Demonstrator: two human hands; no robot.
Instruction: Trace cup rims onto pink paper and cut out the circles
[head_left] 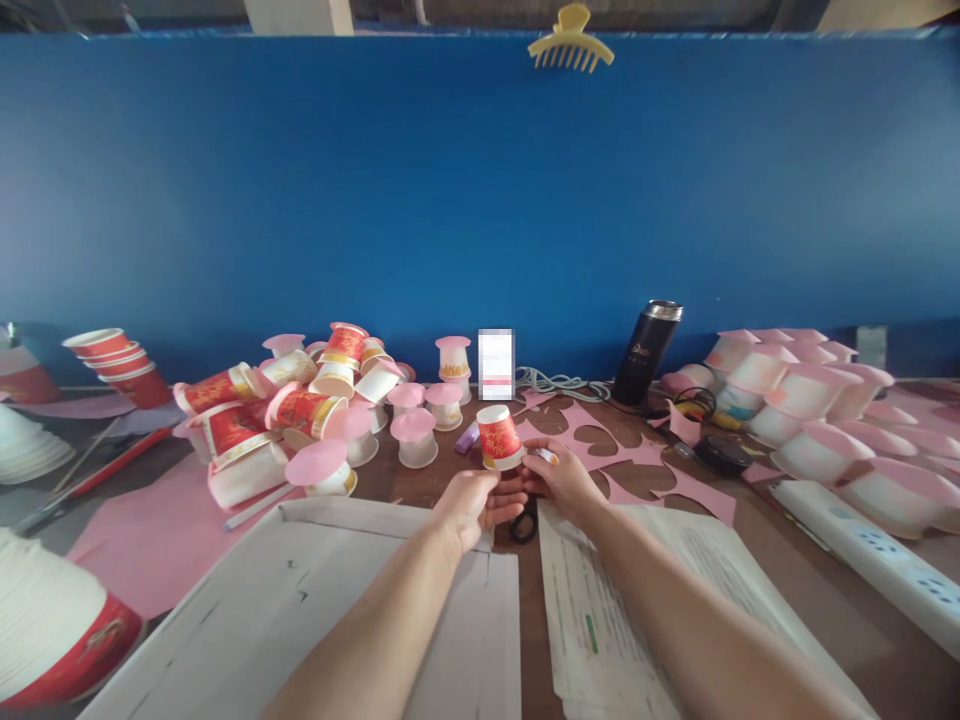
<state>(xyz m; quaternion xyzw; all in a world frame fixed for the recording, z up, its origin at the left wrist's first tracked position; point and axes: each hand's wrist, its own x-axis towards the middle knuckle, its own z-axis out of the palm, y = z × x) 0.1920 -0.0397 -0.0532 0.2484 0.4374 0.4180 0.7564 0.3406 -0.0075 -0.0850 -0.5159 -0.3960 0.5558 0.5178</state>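
A red and white paper cup (500,432) is upside down in front of me, its wide rim lowest. My left hand (480,505), palm turned up, has its thumb at the rim's near left and its other fingers reaching below the cup. At the rim's right side are the fingertips of my right hand (561,476), which also grips a small white stick with an orange part (546,456); its exact kind is unclear. Under my hands lies a black scissor-like handle (523,522), partly covered.
Cups with pink paper discs (412,428) are heaped on the left, and more pink-topped cups (814,390) stand right. Cut pink sheets (641,440), a black bottle (646,355), a power strip (877,560) and a white board (330,610) surround my arms. Behind rises a blue partition (405,200).
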